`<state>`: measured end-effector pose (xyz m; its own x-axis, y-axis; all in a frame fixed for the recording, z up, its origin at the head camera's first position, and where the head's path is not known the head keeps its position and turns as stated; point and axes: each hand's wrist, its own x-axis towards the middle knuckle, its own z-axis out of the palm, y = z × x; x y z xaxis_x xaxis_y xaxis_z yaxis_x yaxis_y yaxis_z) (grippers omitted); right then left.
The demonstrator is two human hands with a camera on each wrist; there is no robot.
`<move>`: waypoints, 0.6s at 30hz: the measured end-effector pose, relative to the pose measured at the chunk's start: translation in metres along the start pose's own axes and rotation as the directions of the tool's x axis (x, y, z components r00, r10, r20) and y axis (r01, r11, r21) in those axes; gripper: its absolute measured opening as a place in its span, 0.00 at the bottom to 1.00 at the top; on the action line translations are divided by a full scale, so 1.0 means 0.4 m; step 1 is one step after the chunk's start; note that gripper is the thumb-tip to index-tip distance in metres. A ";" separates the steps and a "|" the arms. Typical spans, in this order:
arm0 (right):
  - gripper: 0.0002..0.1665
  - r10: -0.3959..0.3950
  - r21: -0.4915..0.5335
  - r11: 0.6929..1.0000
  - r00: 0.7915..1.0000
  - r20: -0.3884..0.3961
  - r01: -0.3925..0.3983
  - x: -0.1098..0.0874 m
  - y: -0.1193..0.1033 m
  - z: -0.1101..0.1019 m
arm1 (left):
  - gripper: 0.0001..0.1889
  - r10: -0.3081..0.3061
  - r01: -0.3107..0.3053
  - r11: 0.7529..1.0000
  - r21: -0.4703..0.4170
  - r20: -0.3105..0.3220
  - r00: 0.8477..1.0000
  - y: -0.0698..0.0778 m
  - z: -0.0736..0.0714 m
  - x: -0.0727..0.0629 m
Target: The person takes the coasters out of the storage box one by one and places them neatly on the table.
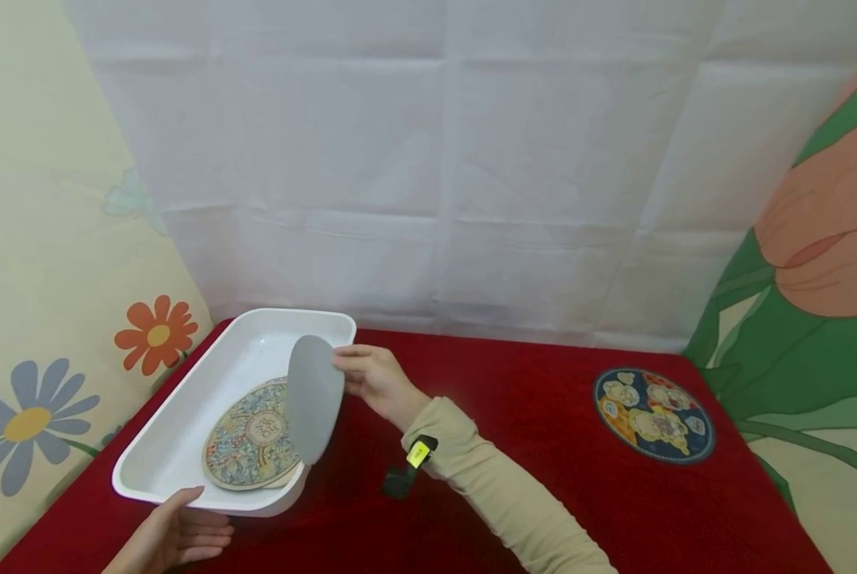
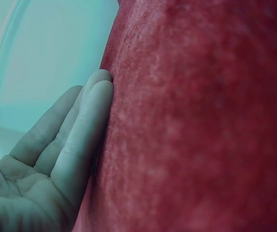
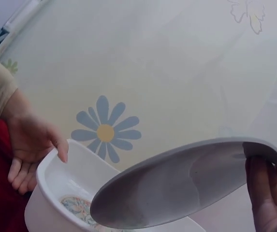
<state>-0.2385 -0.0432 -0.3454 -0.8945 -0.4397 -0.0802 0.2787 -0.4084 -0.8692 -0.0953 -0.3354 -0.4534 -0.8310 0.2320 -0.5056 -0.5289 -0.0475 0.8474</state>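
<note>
My right hand (image 1: 381, 383) pinches the edge of a round mat (image 1: 313, 399), its plain grey face showing. The mat is tilted up over the right side of a white plastic tub (image 1: 148, 434). Inside the tub lies a round floral-patterned mat (image 1: 245, 438), partly hidden behind the raised one; a pale edge shows beneath it. At the tub's near left corner is my left hand (image 1: 180, 534), its thumb at the rim. The fingers (image 2: 87, 125) of that hand extend fairly straight outside the tub, close to the red cloth.
A round dark-blue mat with cartoon bears (image 1: 654, 414) lies at the right of the red cloth-covered table (image 1: 507, 399). A white sheet (image 1: 435, 159) hangs behind, with flower-printed cloths at both sides. A dark device (image 1: 399, 482) hangs by the right wrist.
</note>
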 end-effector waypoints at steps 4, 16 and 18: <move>0.13 -0.005 -0.014 1.000 1.000 -0.001 0.005 -0.009 -0.013 -0.015 | 0.36 -0.002 0.002 1.000 -0.002 0.004 1.000 -0.001 -0.003 0.002; 0.07 -0.023 -0.051 0.998 1.000 -0.012 0.023 -0.049 -0.060 -0.055 | 0.34 -0.028 0.029 0.999 -0.041 0.004 1.000 0.000 -0.006 -0.001; 0.09 -0.026 -0.054 0.998 1.000 -0.018 0.025 -0.055 -0.065 -0.061 | 0.34 -0.026 0.027 0.999 -0.042 0.012 1.000 0.000 -0.008 0.001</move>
<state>-0.2348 -0.0034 -0.3328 -0.9075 -0.4149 -0.0664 0.2370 -0.3750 -0.8962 -0.0961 -0.3383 -0.4541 -0.8146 0.2445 -0.5260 -0.5579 -0.0820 0.8259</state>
